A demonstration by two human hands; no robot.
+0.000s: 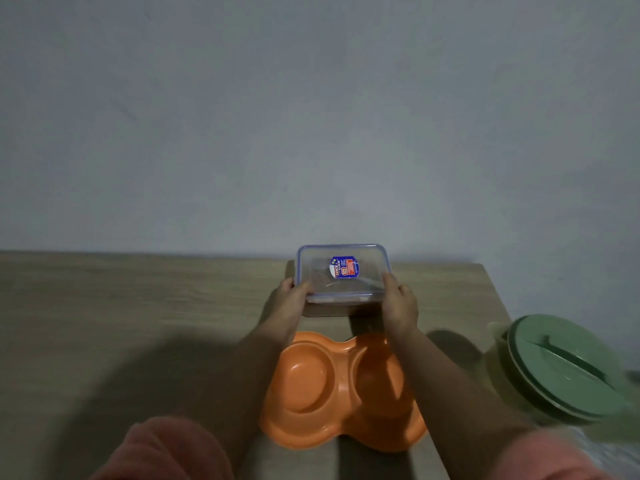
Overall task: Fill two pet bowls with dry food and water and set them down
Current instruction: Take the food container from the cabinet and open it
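Observation:
An orange double pet bowl [311,403] lies on the wooden table near the front edge, both wells showing nothing inside. Beyond it stands a clear lidded food container [341,271] with a blue label, brown contents dimly seen low in it. My left hand [291,301] grips its left side and my right hand [400,303] grips its right side, thumbs over the lid's front corners. At the right stands a pale jug with a green lid [561,368].
The wooden table [121,313] runs left, its right edge just past the jug and its back edge against a plain grey wall [311,116]. My forearms cross above the orange bowl.

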